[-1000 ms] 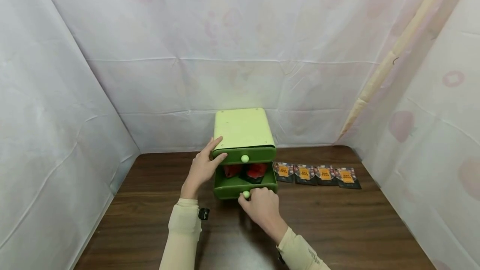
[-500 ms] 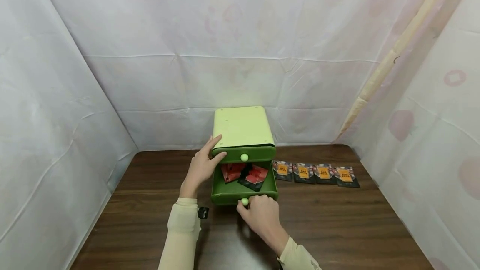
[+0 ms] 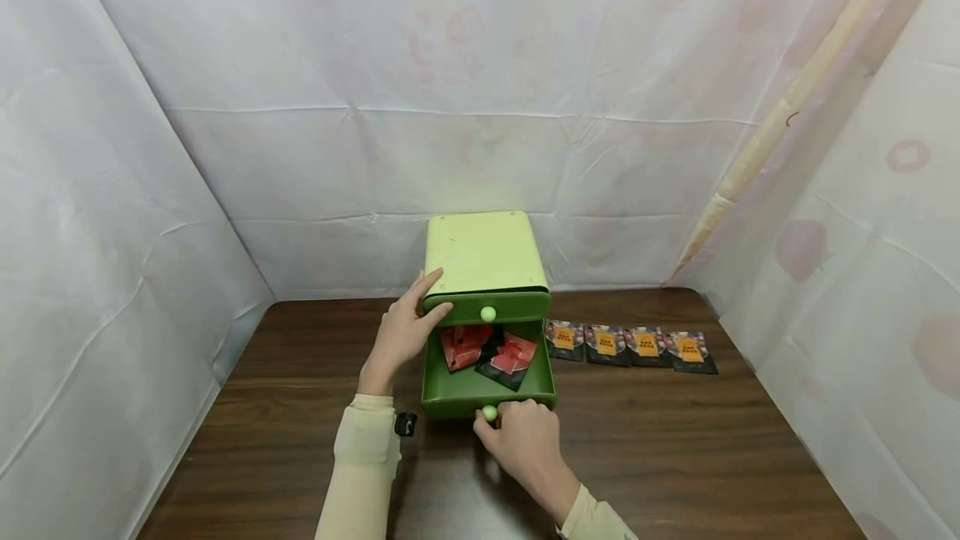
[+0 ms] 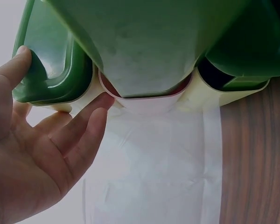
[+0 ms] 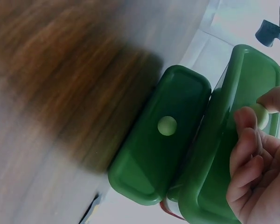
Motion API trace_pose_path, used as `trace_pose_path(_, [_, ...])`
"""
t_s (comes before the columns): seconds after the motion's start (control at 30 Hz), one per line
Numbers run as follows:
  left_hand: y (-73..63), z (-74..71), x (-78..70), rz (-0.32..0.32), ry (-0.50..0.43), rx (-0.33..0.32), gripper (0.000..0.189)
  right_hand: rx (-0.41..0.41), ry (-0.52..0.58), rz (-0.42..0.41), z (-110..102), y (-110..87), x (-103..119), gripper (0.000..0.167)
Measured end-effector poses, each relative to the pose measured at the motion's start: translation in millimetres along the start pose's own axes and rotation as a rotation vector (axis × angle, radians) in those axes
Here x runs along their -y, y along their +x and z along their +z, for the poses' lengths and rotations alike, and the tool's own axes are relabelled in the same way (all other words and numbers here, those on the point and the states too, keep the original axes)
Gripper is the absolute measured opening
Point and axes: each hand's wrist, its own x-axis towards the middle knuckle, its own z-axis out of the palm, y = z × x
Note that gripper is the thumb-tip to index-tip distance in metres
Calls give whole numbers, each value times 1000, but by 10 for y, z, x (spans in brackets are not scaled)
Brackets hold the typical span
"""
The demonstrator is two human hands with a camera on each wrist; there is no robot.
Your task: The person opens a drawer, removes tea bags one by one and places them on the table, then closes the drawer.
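A small drawer cabinet point(image 3: 486, 252) with a pale green top stands against the back curtain. My left hand point(image 3: 401, 330) rests at its upper left corner, thumb against the upper drawer's front point(image 4: 51, 46) and fingers along the top and side. My right hand point(image 3: 528, 440) pinches the round pale knob point(image 3: 489, 413) of the drawer below, which is pulled out. Inside that drawer point(image 3: 450, 390) lie red and black packets, one flat at the left point(image 3: 465, 346) and one tilted at the right point(image 3: 508, 359). In the right wrist view, a lower drawer point(image 5: 140, 163) is closed.
Several dark packets with orange labels lie in a row right of the cabinet, from the nearest packet point(image 3: 564, 340) to the farthest packet point(image 3: 690, 352). The brown wooden table point(image 3: 675, 457) is bounded by white curtains point(image 3: 285, 157) at the back and sides.
My right hand has drawn the drawer out toward me by its knob, bringing more of the red and black packets into sight. The left hand has stayed at the cabinet's corner.
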Motion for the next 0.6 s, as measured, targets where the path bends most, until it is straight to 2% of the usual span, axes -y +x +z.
trace_pose_path(0.1, [56,-11,15,4,3,7,61,-2,3,-1,35,17,-4,60])
trace_pose_path(0.37, [56,9,38,4,-8,-4,61,-12,14,4,75,-33,-25,59])
trace_pose_path(0.47, [53,3,34,3,-6,-2,61,24,21,14,66,-48,-33,61])
trace_pose_path(0.6, [47,-7,17,3,-4,-1,62,115,57,24,-12,-68,-23,61])
